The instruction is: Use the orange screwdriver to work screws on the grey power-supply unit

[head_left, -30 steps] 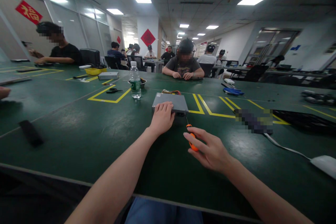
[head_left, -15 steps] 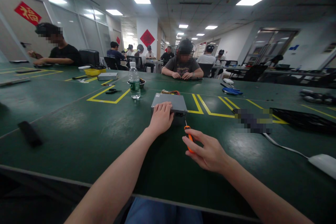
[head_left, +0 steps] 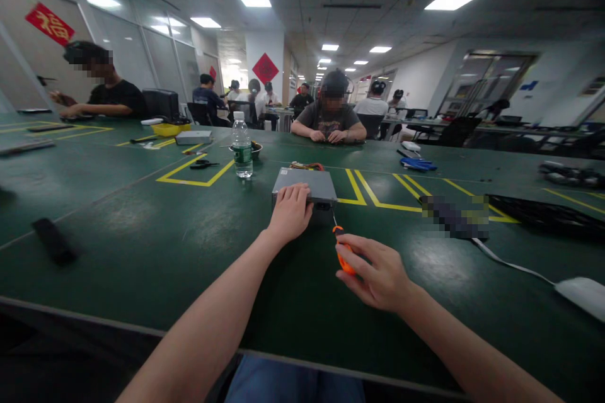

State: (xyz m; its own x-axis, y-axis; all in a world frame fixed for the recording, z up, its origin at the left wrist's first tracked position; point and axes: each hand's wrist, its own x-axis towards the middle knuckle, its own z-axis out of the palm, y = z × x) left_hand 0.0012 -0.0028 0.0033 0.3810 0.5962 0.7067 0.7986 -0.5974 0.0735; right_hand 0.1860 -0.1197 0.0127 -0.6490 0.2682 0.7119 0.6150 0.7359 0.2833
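A grey metal computer power supply [head_left: 317, 182] lies on the green table in front of me, colored cables [head_left: 307, 166] bunched at its far side. Over its near left part my left hand [head_left: 292, 209] holds it, fingers on the top and thumb at the near face. My right hand [head_left: 375, 269] grips an orange-and-black screwdriver [head_left: 346, 259] between thumb and fingers. The thin shaft points up and away, its tip at the near right corner of the power supply. Whether the tip sits in a screw is too small to tell.
A water bottle [head_left: 242, 151] stands left beyond the power supply, by a bowl [head_left: 256, 150]. A black object [head_left: 53, 240] lies far left. On the right are blue gloves [head_left: 416, 164], a white cable [head_left: 508, 263] and a black mesh panel [head_left: 548, 214]. A person [head_left: 333, 113] sits opposite.
My right hand has shifted slightly right, and its fingers have changed position around the screwdriver handle. The left hand and the power supply stay in place.
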